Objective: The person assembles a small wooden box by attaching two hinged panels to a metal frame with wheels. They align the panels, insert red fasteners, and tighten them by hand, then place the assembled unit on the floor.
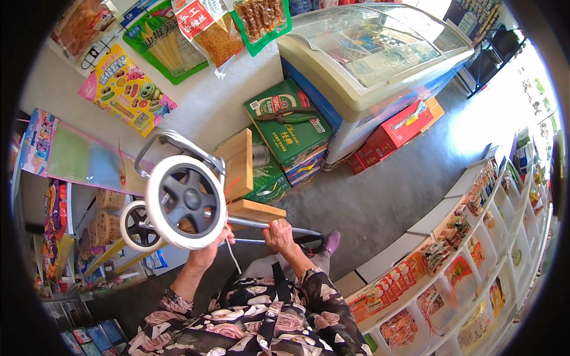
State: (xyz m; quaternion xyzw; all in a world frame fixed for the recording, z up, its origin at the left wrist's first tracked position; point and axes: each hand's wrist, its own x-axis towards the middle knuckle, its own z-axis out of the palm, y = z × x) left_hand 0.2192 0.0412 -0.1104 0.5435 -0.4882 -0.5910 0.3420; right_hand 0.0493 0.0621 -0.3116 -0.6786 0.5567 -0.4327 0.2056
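Note:
A wheeled cart with a silver tube frame (255, 222) is held up in front of me. Its big white-tyred wheel (191, 199) with dark spokes faces me, a smaller wheel (141, 225) sits beside it, and wooden boards (238, 163) show behind. My right hand (280, 235) wraps round a metal tube, below the edge of a board. Close under the big wheel, my left hand (205, 255) grips the cart, its fingers partly hidden by the wheel. A thin white cord (233, 255) dangles beside that hand.
A glass-topped chest freezer (374, 59) stands at the far middle, green cartons (291, 124) with pliers-like tool on top next to it, and a red box (395, 133) on the floor. Snack packs hang at upper left. Shelves with packaged goods (463, 273) curve along the right.

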